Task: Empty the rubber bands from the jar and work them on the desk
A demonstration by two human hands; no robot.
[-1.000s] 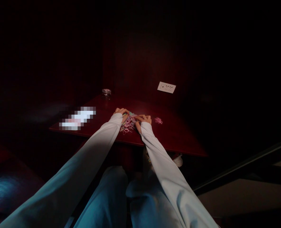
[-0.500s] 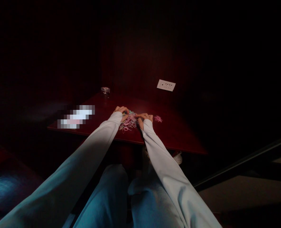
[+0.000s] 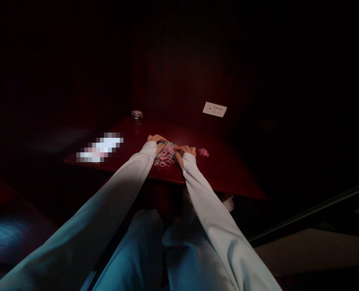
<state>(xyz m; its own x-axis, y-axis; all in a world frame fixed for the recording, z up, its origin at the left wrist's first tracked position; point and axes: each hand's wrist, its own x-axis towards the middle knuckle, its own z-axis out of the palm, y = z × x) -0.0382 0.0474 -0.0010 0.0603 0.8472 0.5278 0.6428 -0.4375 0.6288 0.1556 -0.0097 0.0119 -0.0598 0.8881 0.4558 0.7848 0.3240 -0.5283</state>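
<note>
A pile of small pink, white and green bands or clips (image 3: 165, 157) lies on the dark red table (image 3: 224, 173). My left hand (image 3: 157, 140) rests at the pile's left and back side, its fingers bent over the pieces with thumb and fingers apart. At the pile's right side is my right hand (image 3: 185, 151), fingers reaching left onto its edge, also apart. Nothing can be made out in either hand. A smaller heap of pink pieces (image 3: 204, 152) sits to the right of my right hand.
A clear lidded jar (image 3: 136, 117) stands at the table's back left. A bright, pixelated flat object (image 3: 102, 148) lies on the left part of the table. A white socket plate (image 3: 215, 109) is on the wall behind. Below the table edge is a white shoe (image 3: 228, 203).
The view has shifted slightly, so the table things appear a little further right. My left hand's fingers have stretched out further over the back of the pile.
</note>
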